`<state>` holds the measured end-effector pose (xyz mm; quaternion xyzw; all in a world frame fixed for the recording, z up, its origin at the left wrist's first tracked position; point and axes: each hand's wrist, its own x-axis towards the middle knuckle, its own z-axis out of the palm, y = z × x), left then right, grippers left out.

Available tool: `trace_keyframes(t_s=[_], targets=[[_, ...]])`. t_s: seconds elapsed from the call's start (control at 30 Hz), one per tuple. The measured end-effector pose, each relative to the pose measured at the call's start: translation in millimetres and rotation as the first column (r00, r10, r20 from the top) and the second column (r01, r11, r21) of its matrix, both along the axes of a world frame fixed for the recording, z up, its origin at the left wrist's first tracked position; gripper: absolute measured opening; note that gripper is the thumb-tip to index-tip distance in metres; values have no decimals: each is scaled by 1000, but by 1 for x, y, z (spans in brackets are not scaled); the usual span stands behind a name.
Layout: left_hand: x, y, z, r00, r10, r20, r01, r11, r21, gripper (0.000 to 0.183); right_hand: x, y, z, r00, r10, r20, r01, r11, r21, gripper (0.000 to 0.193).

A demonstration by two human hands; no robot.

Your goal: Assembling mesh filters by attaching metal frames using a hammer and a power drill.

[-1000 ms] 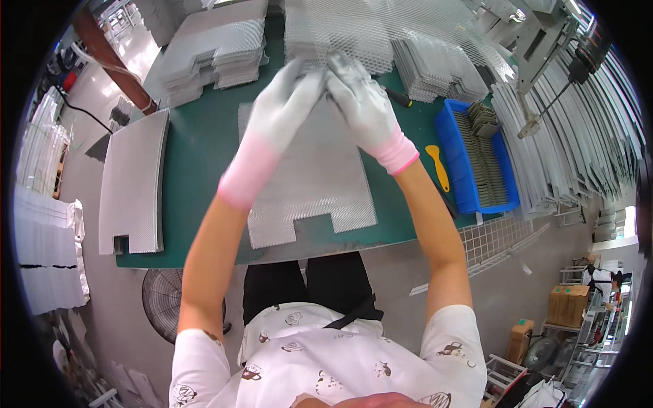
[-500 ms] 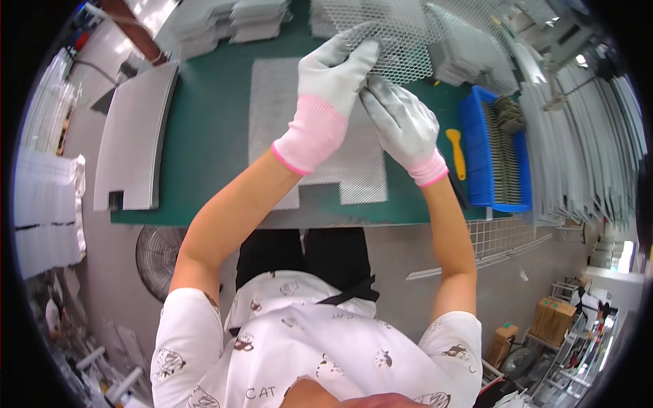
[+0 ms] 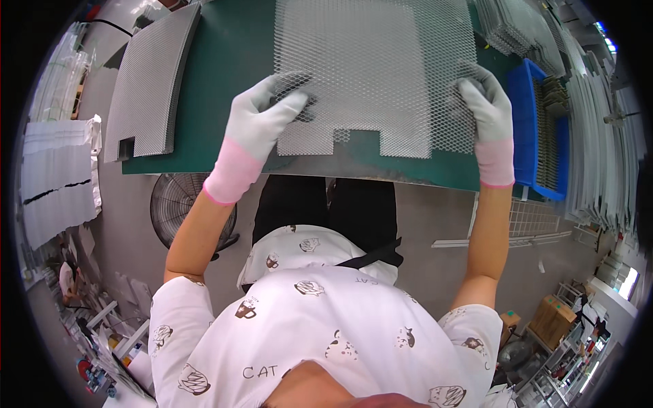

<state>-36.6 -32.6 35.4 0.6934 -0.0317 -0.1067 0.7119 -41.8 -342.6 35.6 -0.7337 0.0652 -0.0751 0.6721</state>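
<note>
Here, mesh sheet [image 3: 374, 68] over green table [image 3: 224, 88].

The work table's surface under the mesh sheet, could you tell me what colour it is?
Dark green, as the head view shows; the table is bare beside the mesh sheet.

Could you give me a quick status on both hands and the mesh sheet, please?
Left hand and right hand gripping opposite near corners of mesh sheet. Sheet spread over green table. Mesh stack left, blue bin right, both apart.
</note>
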Motion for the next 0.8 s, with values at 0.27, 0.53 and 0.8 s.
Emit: trace_keyframes(t_s=[0.27, 0.53, 0.8], targets=[[2, 8, -37, 997, 27, 77, -65, 836, 545, 63, -6, 20, -29, 992, -90, -87, 55, 936, -348, 55], [2, 15, -46, 994, 2, 106, -60, 832, 552, 64, -6, 21, -42, 991, -89, -101, 36, 900, -433, 54], [3, 12, -54, 992, 13, 124, -85, 802, 591, 63, -3, 25, -53, 982, -118, -144, 14, 819, -574, 54]])
